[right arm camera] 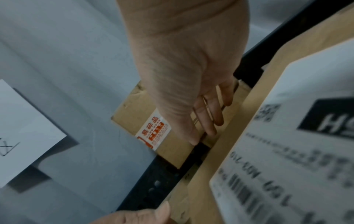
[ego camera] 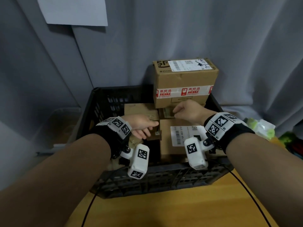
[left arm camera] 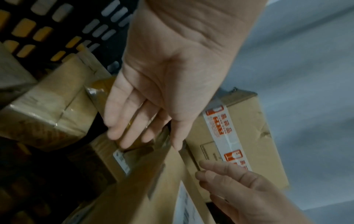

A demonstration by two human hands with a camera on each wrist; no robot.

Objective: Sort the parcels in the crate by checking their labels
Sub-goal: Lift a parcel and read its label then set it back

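Reaching both hands into the black crate [ego camera: 164, 182] on the desk, my left hand [ego camera: 141, 126] and right hand [ego camera: 188, 110] hover with loose, empty fingers over the small parcel [ego camera: 167, 113] wedged below the tall taped box [ego camera: 182, 82], ready to free its label.

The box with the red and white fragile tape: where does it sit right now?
In the head view, the taped box stands at the crate's far right corner, rising above its rim, just beyond the right hand.
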